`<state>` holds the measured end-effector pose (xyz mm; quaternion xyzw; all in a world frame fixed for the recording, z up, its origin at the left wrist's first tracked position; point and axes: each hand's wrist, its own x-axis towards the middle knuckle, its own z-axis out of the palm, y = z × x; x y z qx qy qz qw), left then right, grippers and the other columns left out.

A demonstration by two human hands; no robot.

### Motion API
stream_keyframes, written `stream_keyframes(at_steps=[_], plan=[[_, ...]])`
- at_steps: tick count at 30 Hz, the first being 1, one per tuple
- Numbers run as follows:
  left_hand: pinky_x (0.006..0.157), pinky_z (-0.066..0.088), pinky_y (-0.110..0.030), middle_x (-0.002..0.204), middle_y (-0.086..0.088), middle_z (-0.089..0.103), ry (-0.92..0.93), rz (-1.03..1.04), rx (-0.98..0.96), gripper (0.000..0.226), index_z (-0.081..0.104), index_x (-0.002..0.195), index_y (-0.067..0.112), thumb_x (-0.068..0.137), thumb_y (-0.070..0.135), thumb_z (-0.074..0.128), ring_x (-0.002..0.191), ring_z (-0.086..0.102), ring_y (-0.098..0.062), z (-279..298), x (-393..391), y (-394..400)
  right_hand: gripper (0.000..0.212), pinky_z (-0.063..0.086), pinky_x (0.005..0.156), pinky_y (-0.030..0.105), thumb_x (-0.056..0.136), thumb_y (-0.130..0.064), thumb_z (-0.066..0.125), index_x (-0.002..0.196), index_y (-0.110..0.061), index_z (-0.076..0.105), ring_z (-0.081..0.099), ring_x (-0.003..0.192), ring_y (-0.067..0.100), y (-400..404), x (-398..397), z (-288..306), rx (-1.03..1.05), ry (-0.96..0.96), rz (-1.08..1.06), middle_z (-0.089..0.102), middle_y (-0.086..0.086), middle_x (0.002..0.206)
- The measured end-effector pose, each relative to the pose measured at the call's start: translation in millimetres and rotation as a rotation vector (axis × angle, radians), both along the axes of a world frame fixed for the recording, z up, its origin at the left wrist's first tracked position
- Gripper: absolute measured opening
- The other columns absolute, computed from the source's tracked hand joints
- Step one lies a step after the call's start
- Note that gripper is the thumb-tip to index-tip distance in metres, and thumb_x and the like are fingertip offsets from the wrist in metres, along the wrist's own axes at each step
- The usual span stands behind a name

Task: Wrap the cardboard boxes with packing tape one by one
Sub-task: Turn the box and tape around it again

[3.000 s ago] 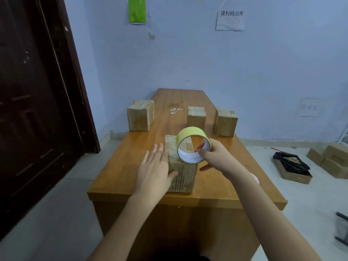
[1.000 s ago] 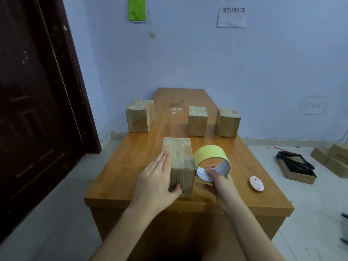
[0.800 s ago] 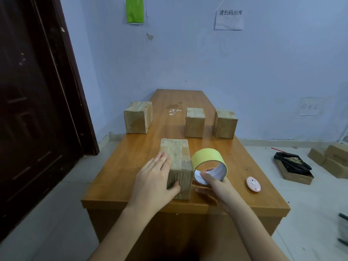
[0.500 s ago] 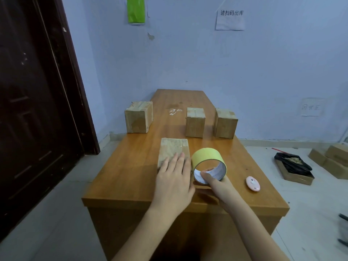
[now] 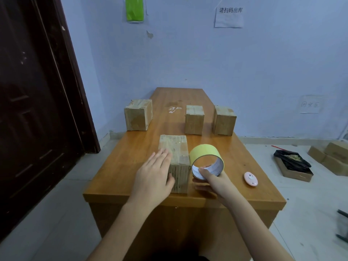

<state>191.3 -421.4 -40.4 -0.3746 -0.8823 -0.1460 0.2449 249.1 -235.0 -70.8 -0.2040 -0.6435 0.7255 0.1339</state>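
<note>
Blue walls and a dark door frame a wooden table [image 5: 131, 162] that runs away from the viewer, with three cardboard boxes across its far half: one on the left [image 5: 138, 114], one in the middle [image 5: 194, 119] and one on the right [image 5: 223, 120]. At the near edge stands the box being worked on [image 5: 176, 162], and the left hand [image 5: 153, 178] lies flat against its left side, fingers straight and thumb at the near face, steadying rather than gripping it. Just right of that box the right hand [image 5: 211, 180] pinches the tape roll [image 5: 207, 160], thumb inside the core and fingers underneath. Whether a strip of tape already runs from roll to box cannot be told. The main risk seems to be the box sliding or tipping towards the near edge when tape is pulled, since an open palm gives little hold. A light pinch could also let the roll twist, so the tape goes on crooked or folds onto itself. A small pink object [image 5: 250, 178] lies to the right, near the right forearm, and a wide sweep might knock it off.
</note>
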Motion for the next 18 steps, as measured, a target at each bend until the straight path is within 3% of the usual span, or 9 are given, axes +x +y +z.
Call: stream_keyframes(at_steps=[5, 9, 12, 18], plan=[[0.109, -0.002, -0.025, 0.153, 0.003, 0.027, 0.035, 0.033, -0.019, 0.062, 0.027, 0.146, 0.022, 0.093, 0.048, 0.045, 0.142, 0.019, -0.011, 11.8, 0.3, 7.0, 0.023, 0.057, 0.06, 0.029, 0.093, -0.022, 0.061, 0.111, -0.01, 0.055, 0.071, 0.084, 0.021, 0.0, 1.5, 1.8, 0.001, -0.016, 0.003, 0.066, 0.011, 0.106], [0.11, -0.01, -0.031, 0.156, 0.003, 0.003, 0.067, -0.019, -0.082, 0.073, 0.001, 0.149, 0.023, 0.093, 0.053, 0.039, 0.144, -0.002, -0.016, 12.1, 10.9, 26.8, 0.019, 0.057, 0.058, 0.027, 0.093, -0.023, 0.06, 0.108, -0.013, 0.055, 0.073, 0.076, 0.017, 1.1, 3.5, 5.4, 0.012, -0.01, 0.023, 0.067, 0.009, 0.104], [0.109, -0.002, -0.028, 0.156, 0.0, 0.015, 0.071, -0.012, -0.103, 0.07, 0.011, 0.15, 0.016, 0.095, 0.045, 0.043, 0.144, 0.011, -0.015, 3.5, 13.5, 41.3, 0.019, 0.056, 0.058, 0.025, 0.093, -0.024, 0.061, 0.107, -0.012, 0.057, 0.073, 0.074, 0.017, 0.7, 5.8, 5.1, -0.022, -0.023, 0.028, 0.067, 0.01, 0.102], [0.111, 0.014, -0.024, 0.152, 0.005, 0.027, 0.059, -0.022, -0.008, 0.066, 0.023, 0.148, 0.02, 0.092, 0.046, 0.049, 0.14, 0.022, -0.01, 4.0, 10.1, 42.1, 0.054, 0.058, 0.075, 0.029, 0.078, -0.044, 0.073, 0.121, -0.016, 0.055, 0.07, 0.096, 0.021, -6.5, 8.6, 0.1, -0.059, 0.046, -0.005, 0.068, 0.005, 0.114]])
